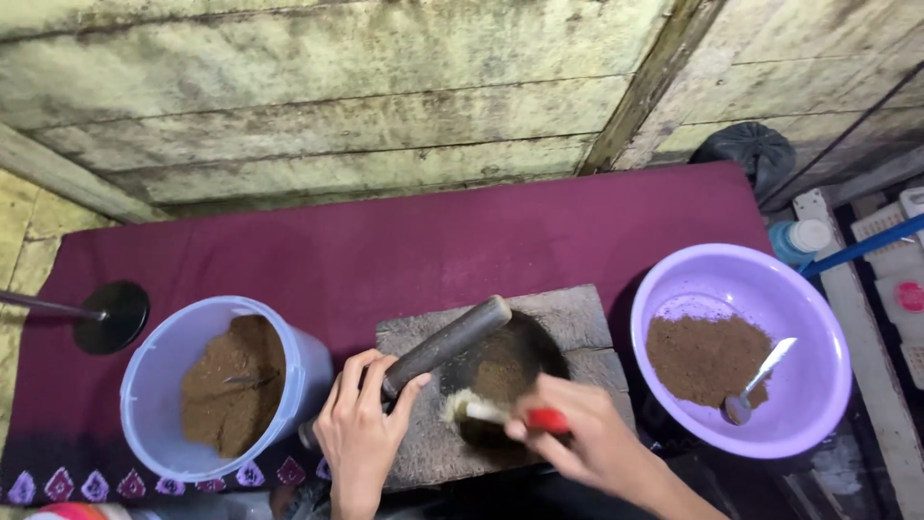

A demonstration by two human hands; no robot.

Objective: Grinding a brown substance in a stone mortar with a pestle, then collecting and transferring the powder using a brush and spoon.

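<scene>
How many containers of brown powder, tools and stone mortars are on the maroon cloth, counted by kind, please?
Containers holding brown powder: 2, a pale blue plastic bucket and a round purple plastic basin
Tools: 3, a dark cylindrical pestle in the left hand, a red-handled brush in the right hand, a metal spoon
Stone mortar blocks: 1
Total: 6

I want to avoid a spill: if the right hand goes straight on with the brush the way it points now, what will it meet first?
Probably the brown powder in the stone mortar's hollow. The right hand points the brush left, bristles at the hollow's near edge. Beyond lies the pestle in the left hand; depth is unclear.
</scene>
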